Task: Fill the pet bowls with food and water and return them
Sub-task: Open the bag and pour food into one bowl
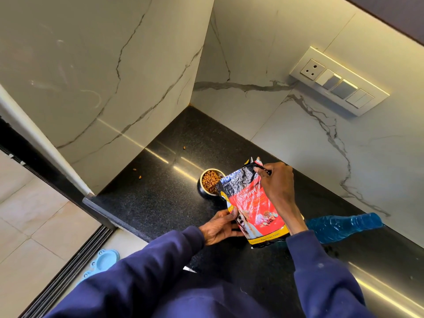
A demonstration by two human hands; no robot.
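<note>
Head view. A dark round bowl [211, 183] stood on the black speckled countertop [160, 198], near the far corner where two marble-patterned walls met; it was filled nearly to the rim with brown kibble. Its right side was hidden behind a pet-food bag [251, 203], which was held upright and tilted to the left just beside the bowl, its crumpled top open. How much food the bag held could not be seen.

A blue translucent plastic bottle [344, 227] lay on its side on the counter to the right of the bag; its contents could not be told. Three loose kibble pieces [139, 177] lay on the counter to the left of the bowl.

The left hand [220, 228] gripped the bag's lower left edge, thumb curled over the front panel. The right hand [275, 180] pinched the bag's upper right corner between curled fingers and thumb. Both arms wore dark blue sleeves.

The bag's red front read "PUPPY" above "NUTRITION", over a picture of a dog; the small yellow line along the bottom was not fully legible.

A white switch plate [338, 80] was mounted on the right wall. A light blue bowl stand [103, 260] lay on the floor at near left.
</note>
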